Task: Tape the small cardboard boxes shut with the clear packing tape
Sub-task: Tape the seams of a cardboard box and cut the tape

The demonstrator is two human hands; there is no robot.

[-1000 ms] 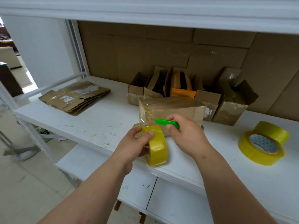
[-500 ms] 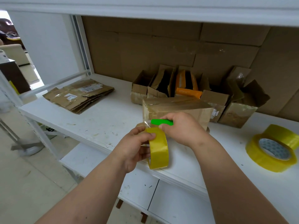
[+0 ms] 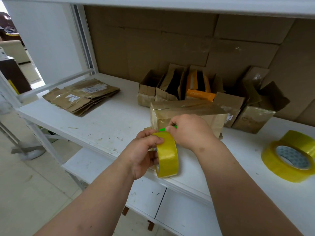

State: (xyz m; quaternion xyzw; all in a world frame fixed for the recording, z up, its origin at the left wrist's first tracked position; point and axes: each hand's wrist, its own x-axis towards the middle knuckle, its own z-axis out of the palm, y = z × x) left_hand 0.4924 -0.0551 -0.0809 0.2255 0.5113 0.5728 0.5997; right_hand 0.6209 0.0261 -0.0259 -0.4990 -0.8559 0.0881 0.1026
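You are standing at a packing station, the kind found in a small stockroom or shipping corner. The white desk point(image 3: 105, 126) in front of you is scuffed and marked from use. Along its back edge runs a wall lined with plain cardboard sheets point(image 3: 179, 48), and just in front of that lining stands a cluster of small open boxes point(image 3: 192, 87). At the desk's left end lies a stack of flattened cartons point(image 3: 81, 97) bearing old shipping labels. At its right end sit spare rolls of tape point(image 3: 288, 159). Above the desk a white shelf point(image 3: 170, 4) spans the bay, and beyond its left end a pale tiled floor point(image 3: 25, 184) leads to an open doorway.
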